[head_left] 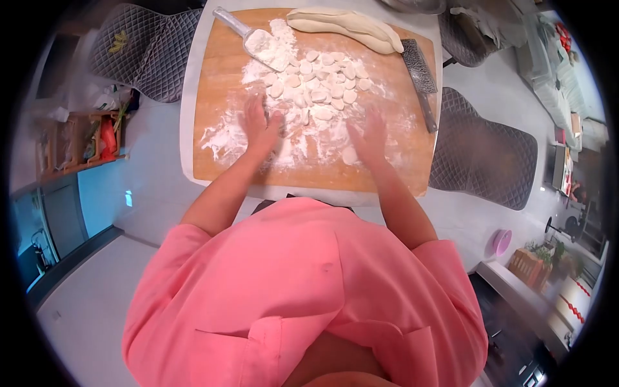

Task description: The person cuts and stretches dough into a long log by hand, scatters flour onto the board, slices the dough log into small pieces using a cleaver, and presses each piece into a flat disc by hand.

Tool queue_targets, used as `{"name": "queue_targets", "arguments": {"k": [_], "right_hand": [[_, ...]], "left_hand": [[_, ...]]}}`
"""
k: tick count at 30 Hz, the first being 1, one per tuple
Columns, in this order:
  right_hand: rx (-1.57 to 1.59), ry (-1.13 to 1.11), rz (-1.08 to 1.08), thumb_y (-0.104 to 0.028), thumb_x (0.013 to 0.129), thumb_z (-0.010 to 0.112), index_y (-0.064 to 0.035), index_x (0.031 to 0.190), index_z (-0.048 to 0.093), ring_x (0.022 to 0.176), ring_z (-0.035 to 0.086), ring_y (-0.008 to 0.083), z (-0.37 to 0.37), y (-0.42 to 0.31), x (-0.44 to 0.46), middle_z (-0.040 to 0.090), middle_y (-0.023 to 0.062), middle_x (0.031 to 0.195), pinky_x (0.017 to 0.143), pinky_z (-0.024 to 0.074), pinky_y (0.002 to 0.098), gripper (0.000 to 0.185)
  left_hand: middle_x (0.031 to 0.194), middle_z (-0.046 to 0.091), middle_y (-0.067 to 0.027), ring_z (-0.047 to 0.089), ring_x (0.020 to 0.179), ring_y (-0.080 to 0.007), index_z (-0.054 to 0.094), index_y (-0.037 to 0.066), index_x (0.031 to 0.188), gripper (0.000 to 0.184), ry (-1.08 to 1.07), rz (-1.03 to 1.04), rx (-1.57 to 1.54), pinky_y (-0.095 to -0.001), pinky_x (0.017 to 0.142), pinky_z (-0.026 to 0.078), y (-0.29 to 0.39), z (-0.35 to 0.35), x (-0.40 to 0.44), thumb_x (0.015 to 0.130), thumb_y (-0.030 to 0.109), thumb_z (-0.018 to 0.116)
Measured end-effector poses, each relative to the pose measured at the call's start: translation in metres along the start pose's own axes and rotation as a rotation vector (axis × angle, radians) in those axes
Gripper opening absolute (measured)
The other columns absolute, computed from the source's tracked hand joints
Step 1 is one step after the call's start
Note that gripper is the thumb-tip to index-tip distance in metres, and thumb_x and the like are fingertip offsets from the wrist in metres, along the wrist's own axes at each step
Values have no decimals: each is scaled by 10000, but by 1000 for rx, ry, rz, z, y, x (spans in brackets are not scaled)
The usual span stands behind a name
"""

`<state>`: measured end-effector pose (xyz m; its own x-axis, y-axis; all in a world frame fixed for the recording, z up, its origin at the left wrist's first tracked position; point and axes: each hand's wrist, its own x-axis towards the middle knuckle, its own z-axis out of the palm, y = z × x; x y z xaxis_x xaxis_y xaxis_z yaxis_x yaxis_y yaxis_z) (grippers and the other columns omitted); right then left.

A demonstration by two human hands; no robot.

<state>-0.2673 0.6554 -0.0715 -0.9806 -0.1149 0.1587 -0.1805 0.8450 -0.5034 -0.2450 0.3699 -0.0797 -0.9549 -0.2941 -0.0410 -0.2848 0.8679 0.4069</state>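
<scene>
My left hand [261,129] is over the floured wooden board [219,77], near the left front of a pile of small dough pieces [319,95]. Its fingers are stretched out with the thumb apart, and nothing is in it. On the other side of the pile, my right hand [369,137] is slightly blurred, with thumb and fingers spread and holding nothing. A single dough piece [349,155] lies beside its wrist. Whether either palm touches the board, I cannot tell.
A scoop [233,23] of flour rests at the board's back left. Along the back edge lies a long slab of dough [345,27]. A cleaver [420,74] lies at the right edge. Quilted chairs [483,151] flank the table.
</scene>
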Motion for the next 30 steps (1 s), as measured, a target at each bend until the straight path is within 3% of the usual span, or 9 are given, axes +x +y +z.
{"name": "queue_targets", "arguments": {"k": [2, 3, 10, 13, 17, 20, 23, 26, 30], "right_hand": [[183, -29, 25, -232, 825, 694, -57, 1410, 397, 1335, 353, 375, -1, -17, 23, 393, 209, 1449, 1112, 281, 461, 679], [77, -48, -55, -198, 799, 702, -57, 1345, 458, 1266, 400, 378, -1, -22, 40, 458, 193, 1357, 1064, 322, 469, 615], [-1, -9, -140, -144, 746, 731, -88, 1148, 587, 1107, 509, 347, -1, -2, 30, 580, 137, 1157, 969, 397, 459, 431], [54, 2, -33, -156, 743, 742, -81, 1121, 594, 1067, 530, 347, -22, 20, 4, 588, 147, 1114, 951, 409, 450, 413], [54, 0, 45, -156, 751, 736, -72, 1077, 598, 1058, 531, 353, -40, 11, 6, 589, 154, 1071, 937, 417, 439, 364], [-60, -58, 108, -144, 751, 731, -56, 1054, 585, 1057, 527, 366, -31, 20, 7, 579, 160, 1065, 929, 421, 429, 348], [-60, 7, -18, -163, 758, 722, -65, 1045, 593, 1051, 512, 373, -41, 41, -14, 569, 166, 1074, 923, 413, 446, 329], [31, -131, -12, -150, 763, 706, -44, 1075, 573, 1064, 499, 389, -58, 40, -16, 550, 187, 1080, 932, 399, 470, 355], [-166, -86, 13, -291, 829, 663, -35, 1305, 464, 1257, 400, 413, -31, 34, 10, 466, 241, 1304, 1041, 327, 505, 576]], "left_hand": [[1502, 295, -203, 228, 1412, -357, 344, 63, 1444, 637, 102, 134, -496, -490, 1158, 136, 15, -2, 7, 874, 223, 578], [1414, 405, -172, 362, 1306, -355, 457, 89, 1363, 566, 231, 260, -265, -473, 1101, 270, 18, 0, 15, 819, 85, 612], [1201, 556, -95, 488, 1132, -328, 601, 67, 1066, 261, 217, 487, 0, -443, 955, 421, 1, -20, 27, 806, 64, 630], [1138, 567, -116, 520, 1088, -323, 586, 65, 1063, 289, -111, 475, -28, -405, 911, 458, -17, -40, 19, 786, 83, 668], [1090, 577, -111, 535, 1041, -337, 582, 72, 1051, 305, -22, 437, -151, -410, 904, 457, -5, -51, 20, 769, 104, 694], [1062, 575, -109, 536, 1022, -333, 579, 66, 1037, 320, -125, 532, -113, -412, 885, 454, -21, -52, 29, 757, 133, 718], [1050, 570, -111, 528, 1031, -332, 579, 50, 1029, 337, -204, 413, -92, -422, 868, 451, -43, -63, 12, 753, 169, 731], [1032, 554, -135, 514, 1028, -343, 563, 27, 1013, 367, -153, 420, -14, -463, 879, 422, -53, -68, 6, 754, 220, 738], [1322, 450, -192, 385, 1269, -357, 465, 1, 1261, 620, -28, 276, -1, -501, 1073, 270, -22, -35, 22, 829, 404, 653]]}}
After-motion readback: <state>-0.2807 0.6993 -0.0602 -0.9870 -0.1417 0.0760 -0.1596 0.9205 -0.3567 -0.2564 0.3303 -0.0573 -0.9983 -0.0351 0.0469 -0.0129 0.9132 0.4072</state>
